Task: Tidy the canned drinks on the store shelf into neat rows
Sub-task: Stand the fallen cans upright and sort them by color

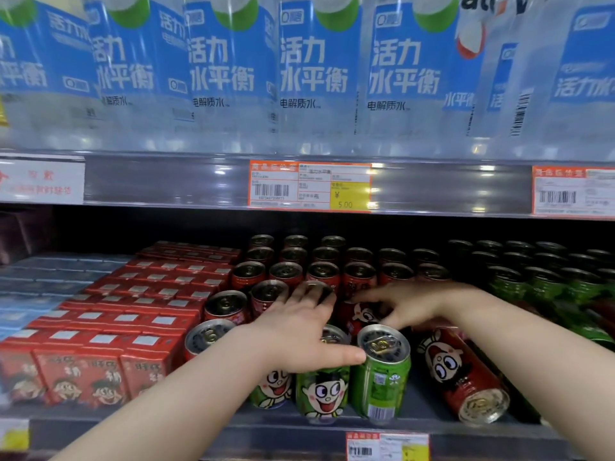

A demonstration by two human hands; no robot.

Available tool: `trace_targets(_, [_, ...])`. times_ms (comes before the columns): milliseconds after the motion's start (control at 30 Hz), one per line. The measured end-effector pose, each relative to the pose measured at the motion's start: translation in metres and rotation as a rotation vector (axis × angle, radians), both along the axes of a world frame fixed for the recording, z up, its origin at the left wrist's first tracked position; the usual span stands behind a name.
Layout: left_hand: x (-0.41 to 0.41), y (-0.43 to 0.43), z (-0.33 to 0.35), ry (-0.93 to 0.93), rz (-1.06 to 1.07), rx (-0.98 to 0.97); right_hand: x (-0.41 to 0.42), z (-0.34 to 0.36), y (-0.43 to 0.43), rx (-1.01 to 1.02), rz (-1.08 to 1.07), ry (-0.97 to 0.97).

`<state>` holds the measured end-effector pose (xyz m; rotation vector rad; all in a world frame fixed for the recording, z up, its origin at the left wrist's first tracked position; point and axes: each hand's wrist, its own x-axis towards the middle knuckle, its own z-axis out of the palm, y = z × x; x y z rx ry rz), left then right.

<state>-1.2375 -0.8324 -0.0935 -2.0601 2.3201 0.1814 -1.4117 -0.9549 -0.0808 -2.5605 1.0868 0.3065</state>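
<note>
**Desk:** Forearms (186, 404) rise from the bottom edge. What are the hands doing?

**Photographer:** At centre frame, the left hand (299, 331) lies spread over the front can tops, fingers straight, grasping nothing. Its thumb touches the rim of an upright green can (381, 377) at the front of the lower shelf (429, 405). Just right of centre, the right hand (412, 304) curls fingers and thumb round a tilted red can (361, 316) with a cartoon face, directly behind that green can.

**Desk:** And the rest of the drinks?

**Photographer:** Two more green cans (321, 394) stand under the left palm, beside the first. At lower right, a toppled red can (466, 374) lies on its side, one end facing the camera. Behind the hands, upright red cans (286, 271) run back in rows, and the nearest rows sit slightly staggered. Dark green cans (539, 281) fill the right of the frame.

**Desk:** Surroundings?

**Photographer:** Red drink cartons (109, 327) are packed tight at left. On the shelf above, clear bottles with blue labels (312, 71) stand across the top of the frame. An orange price tag (309, 186) showing 5.00 is fixed to that shelf's edge.
</note>
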Motion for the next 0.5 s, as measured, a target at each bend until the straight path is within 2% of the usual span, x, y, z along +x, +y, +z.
trace_targets(100, [0.002, -0.002, -0.006, 0.026, 0.020, 0.013, -0.006, 0.005, -0.004, 0.044, -0.017, 0.115])
trace_targets(167, [0.002, -0.002, -0.007, 0.024, 0.026, 0.010, -0.007, 0.002, -0.005, 0.009, -0.006, 0.082])
trace_targets(333, [0.002, -0.003, -0.008, 0.032, 0.030, 0.009, -0.010, -0.009, -0.012, 0.071, 0.013, -0.188])
trace_targets(500, [0.002, -0.003, -0.009, 0.013, 0.015, 0.000, -0.002, -0.013, -0.022, 0.002, -0.063, -0.485])
